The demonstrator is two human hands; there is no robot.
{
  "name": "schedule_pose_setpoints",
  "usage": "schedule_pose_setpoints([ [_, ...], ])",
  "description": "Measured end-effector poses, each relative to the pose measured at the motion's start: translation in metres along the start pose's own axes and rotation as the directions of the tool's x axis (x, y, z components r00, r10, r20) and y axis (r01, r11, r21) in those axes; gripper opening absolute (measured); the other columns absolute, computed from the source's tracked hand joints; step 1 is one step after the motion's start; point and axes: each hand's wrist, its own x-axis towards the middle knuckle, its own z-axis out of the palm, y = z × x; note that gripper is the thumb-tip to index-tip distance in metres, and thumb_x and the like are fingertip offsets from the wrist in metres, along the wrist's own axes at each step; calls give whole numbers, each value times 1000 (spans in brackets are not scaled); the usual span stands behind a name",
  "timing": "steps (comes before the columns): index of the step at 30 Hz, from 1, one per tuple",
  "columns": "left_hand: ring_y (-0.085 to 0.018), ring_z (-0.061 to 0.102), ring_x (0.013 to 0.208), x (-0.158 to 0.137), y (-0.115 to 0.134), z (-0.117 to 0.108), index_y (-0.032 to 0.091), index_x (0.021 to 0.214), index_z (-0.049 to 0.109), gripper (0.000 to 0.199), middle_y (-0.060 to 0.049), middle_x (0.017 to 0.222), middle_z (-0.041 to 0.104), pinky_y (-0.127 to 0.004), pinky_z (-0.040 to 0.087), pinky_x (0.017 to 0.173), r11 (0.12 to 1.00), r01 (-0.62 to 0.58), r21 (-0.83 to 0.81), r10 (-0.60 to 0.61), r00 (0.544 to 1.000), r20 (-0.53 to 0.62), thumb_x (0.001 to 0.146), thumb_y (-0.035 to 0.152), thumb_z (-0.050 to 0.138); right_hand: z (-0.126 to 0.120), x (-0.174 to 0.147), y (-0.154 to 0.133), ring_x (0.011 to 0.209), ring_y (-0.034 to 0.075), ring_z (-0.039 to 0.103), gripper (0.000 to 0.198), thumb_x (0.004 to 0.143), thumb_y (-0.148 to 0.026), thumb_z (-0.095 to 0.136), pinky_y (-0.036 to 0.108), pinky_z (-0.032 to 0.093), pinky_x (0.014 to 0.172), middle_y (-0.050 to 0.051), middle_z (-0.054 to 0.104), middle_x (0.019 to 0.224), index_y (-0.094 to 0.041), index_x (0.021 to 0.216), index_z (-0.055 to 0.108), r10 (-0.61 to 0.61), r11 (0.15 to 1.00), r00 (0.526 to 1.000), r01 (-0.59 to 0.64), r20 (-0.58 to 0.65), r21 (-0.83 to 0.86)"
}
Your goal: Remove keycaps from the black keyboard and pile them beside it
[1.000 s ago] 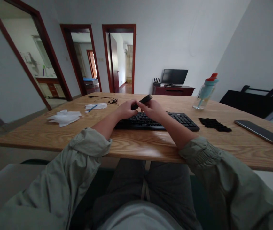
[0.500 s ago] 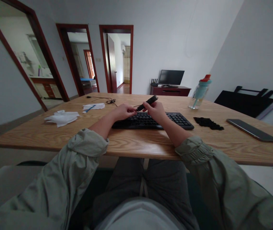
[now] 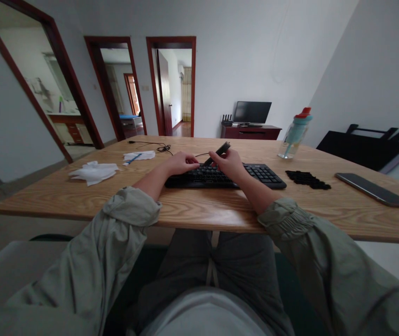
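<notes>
A black keyboard (image 3: 210, 176) lies lengthwise in front of me near the table's front edge. My right hand (image 3: 232, 163) is closed around a short, thick black brush-like tool (image 3: 223, 148), slanted with its lower end down at the keys and its upper end pointing up to the right. Over the upper left part of the keyboard rests my left hand (image 3: 182, 163), its fingers stretched out and the thumb a little apart, close to the tool's lower end. The hands cover some of the keys.
Right of the keyboard lies a heap of small black pieces (image 3: 306, 179), then a dark phone (image 3: 374, 189). A water bottle (image 3: 293, 135) stands behind them. To the left are white tissues (image 3: 94, 172), a blue pen-like stick (image 3: 132, 159) and a coiled cable (image 3: 163, 148).
The black tool has tipped slightly more upright in my right hand, its lower end still at the keys. My left hand stays nearly in place. The whole view has shifted slightly.
</notes>
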Motion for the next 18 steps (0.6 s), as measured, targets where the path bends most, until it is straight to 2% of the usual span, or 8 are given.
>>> schedule_pose_setpoints([
  [4, -14, 61, 72, 0, 2, 3, 14, 101, 75, 43, -5, 86, 74, -25, 45, 67, 1000, -12, -4, 12, 1000, 24, 75, 49, 71, -1, -1, -1, 48, 14, 56, 46, 80, -58, 63, 25, 39, 45, 8, 66, 59, -15, 62, 61, 6, 998, 1000, -6, -3, -68],
  [8, -13, 58, 70, 2, 2, 7, 15, 101, 75, 40, -4, 85, 72, -25, 44, 69, 997, -34, 67, 33, 999, 21, 72, 43, 75, -1, 1, 3, 52, 15, 54, 48, 79, -60, 62, 26, 38, 48, 6, 62, 56, -17, 59, 58, -2, 994, 1000, -1, -29, -109],
  [10, -13, 58, 71, 3, 2, 9, 14, 102, 75, 39, -4, 83, 71, -25, 44, 71, 996, -32, 87, 31, 999, 13, 74, 41, 75, 0, 4, 7, 53, 15, 53, 45, 79, -60, 63, 26, 38, 49, 4, 60, 57, -17, 65, 59, -30, 994, 998, 25, -49, -104],
  [13, -13, 57, 70, 4, 1, 9, 15, 103, 75, 37, -3, 80, 70, -25, 43, 70, 995, -37, 94, 34, 999, 33, 75, 40, 74, 2, 4, 8, 59, 15, 55, 42, 77, -56, 66, 26, 42, 54, 2, 62, 64, -16, 85, 64, -71, 997, 996, 69, -56, -33],
  [15, -12, 55, 68, 4, 1, 9, 15, 101, 75, 36, -2, 78, 69, -25, 41, 68, 994, -45, 103, 40, 998, 51, 76, 41, 72, 3, 3, 6, 63, 15, 58, 44, 76, -54, 68, 26, 44, 56, 2, 64, 68, -15, 97, 65, -77, 997, 997, 77, 3, 32],
  [18, -12, 53, 65, 3, 1, 7, 15, 91, 75, 34, 0, 72, 66, -24, 37, 62, 991, -61, 123, 51, 995, 84, 77, 45, 70, 2, -1, 1, 62, 14, 57, 43, 76, -53, 67, 25, 43, 56, 3, 65, 69, -14, 94, 68, -110, 993, 987, 104, 119, 54],
])
